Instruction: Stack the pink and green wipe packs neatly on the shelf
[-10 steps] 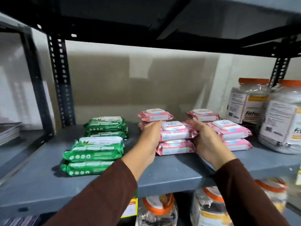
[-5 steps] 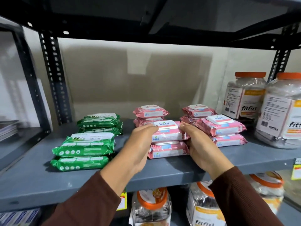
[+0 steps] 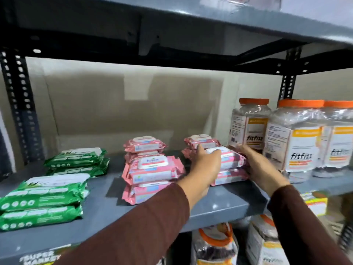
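Note:
On the grey shelf (image 3: 219, 205) stand two stacks of green wipe packs, one at the front left (image 3: 42, 197) and one behind it (image 3: 76, 159). Pink wipe packs form a front stack (image 3: 152, 175), a rear stack (image 3: 143, 145), a right front stack (image 3: 230, 167) and a right rear stack (image 3: 200, 141). My left hand (image 3: 205, 165) presses the left side of the right front pink stack. My right hand (image 3: 261, 165) presses its right side. Both hands hide parts of that stack.
Clear jars with orange lids (image 3: 294, 138) stand close to the right of my right hand. A cardboard sheet (image 3: 133, 106) lines the back. A black perforated upright (image 3: 21, 104) stands at the left. More jars (image 3: 214, 245) sit on the shelf below.
Both hands left the middle front pink stack and moved right onto the right front pink stack. The view shifted to the right and closer.

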A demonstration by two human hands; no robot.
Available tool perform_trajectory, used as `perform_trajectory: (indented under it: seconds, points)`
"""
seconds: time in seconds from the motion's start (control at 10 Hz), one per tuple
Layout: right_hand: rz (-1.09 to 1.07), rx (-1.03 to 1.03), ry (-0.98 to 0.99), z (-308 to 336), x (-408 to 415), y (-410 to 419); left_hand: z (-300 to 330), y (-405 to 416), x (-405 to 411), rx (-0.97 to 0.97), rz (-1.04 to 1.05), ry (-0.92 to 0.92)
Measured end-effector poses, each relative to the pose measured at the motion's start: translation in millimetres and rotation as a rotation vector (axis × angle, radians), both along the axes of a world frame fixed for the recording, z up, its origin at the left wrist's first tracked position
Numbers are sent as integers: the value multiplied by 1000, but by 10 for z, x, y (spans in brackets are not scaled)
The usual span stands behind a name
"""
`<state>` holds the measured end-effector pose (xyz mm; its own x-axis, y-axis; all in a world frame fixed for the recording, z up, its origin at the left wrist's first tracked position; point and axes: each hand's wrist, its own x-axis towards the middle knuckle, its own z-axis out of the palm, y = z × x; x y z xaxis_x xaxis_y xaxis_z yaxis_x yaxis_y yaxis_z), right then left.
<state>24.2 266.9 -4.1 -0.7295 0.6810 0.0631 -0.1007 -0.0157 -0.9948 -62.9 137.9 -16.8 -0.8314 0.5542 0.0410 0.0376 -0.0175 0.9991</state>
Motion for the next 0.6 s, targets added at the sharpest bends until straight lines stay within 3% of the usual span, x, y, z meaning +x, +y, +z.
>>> perform_trajectory:
  seconds: [0.2,0.3,0.4,0.5,0.6]
  points:
    - [3,121,-107,-160,44,176,47,140,130,37,-68,-83]
    - [-45,117,-143,-182,70,334,152,171,291,-4,-85,-57]
    - [-96,274,-211,-108,285,-58,-15,74,357,-115,16,20]
    - [-324,697,-197,99,455,-292,296,-273,720,-159,32,146]
    - [-492,1049,19,377,586,-793,539,-787,893,-130,134,313]
